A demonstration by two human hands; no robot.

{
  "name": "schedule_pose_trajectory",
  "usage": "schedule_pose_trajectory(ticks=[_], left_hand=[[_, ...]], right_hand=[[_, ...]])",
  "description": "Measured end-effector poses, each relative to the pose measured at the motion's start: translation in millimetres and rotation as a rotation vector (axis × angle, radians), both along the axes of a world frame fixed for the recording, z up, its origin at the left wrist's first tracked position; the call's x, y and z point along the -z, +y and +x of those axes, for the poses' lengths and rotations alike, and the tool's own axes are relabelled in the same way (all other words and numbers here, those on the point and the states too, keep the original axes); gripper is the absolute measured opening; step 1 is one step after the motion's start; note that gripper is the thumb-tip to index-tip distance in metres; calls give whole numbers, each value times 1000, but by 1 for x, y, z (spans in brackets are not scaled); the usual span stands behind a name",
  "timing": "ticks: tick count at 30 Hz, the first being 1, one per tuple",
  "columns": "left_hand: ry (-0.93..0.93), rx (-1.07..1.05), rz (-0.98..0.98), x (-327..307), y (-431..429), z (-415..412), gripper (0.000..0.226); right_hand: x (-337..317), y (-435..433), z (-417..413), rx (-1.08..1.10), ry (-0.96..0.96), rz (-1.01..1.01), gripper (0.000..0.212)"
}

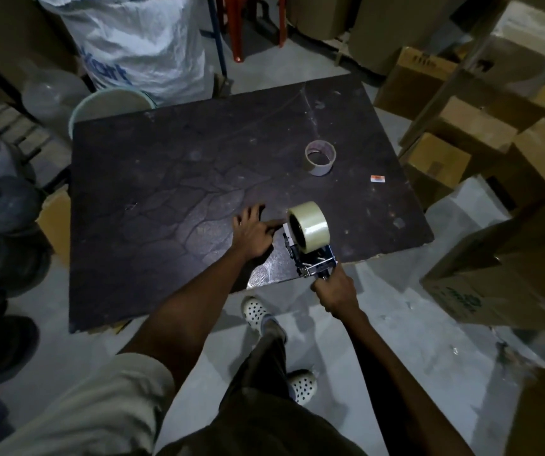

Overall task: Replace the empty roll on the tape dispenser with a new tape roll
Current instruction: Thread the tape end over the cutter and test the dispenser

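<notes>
Gripping dispenser (310,263) handle in right hand (335,291), new roll (309,226) mounted; left hand (254,232) spread open on table (165,179), empty roll (319,158) well apart.

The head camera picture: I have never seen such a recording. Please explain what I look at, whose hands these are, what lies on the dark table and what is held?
There is no machine here. A person wears a camera on the head, so you look down along their own two arms. The right hand grips the handle of a tape dispenser, which carries a full roll of clear tape. The left hand rests on the dark table, fingers spread, its fingertips close to the dispenser's front. Further back on the table lies an empty roll, just a cardboard core, and a small sticker. Cardboard boxes stand around on the floor.
</notes>
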State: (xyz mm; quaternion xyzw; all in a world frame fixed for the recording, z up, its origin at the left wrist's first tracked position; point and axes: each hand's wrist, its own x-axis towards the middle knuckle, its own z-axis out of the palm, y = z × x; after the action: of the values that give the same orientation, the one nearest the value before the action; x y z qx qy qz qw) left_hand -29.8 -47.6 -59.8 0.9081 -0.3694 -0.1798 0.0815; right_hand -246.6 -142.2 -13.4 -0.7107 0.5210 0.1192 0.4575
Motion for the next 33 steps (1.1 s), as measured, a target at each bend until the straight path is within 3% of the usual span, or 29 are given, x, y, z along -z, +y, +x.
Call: schedule_pose_trajectory(ticks=[3, 7, 11, 16, 19, 22, 27, 33], left_hand=[[31, -44, 73, -8, 0, -1, 43], [94, -115, 120, -15, -8, 5, 41], [108, -111, 167, -18, -9, -1, 47], [106, -37, 234, -13, 0, -17, 60], [121, -43, 277, -17, -2, -19, 62], [132, -52, 279, -22, -7, -15, 61], [147, -73, 238, -19, -3, -19, 61], [233, -162, 56, -16, -3, -27, 48]], right_hand=[[2, 0, -14, 17, 7, 46, 69], [2, 17, -80, 101, 38, 103, 82], [0, 35, -130, 141, 53, 139, 63], [3, 40, -132, 189, 4, 190, 50], [9, 50, -152, 245, 71, 248, 32], [6, 63, -186, 293, 112, 241, 27], [8, 35, -180, 123, 50, 146, 59], [-23, -24, -101, 76, -99, 12, 58]])
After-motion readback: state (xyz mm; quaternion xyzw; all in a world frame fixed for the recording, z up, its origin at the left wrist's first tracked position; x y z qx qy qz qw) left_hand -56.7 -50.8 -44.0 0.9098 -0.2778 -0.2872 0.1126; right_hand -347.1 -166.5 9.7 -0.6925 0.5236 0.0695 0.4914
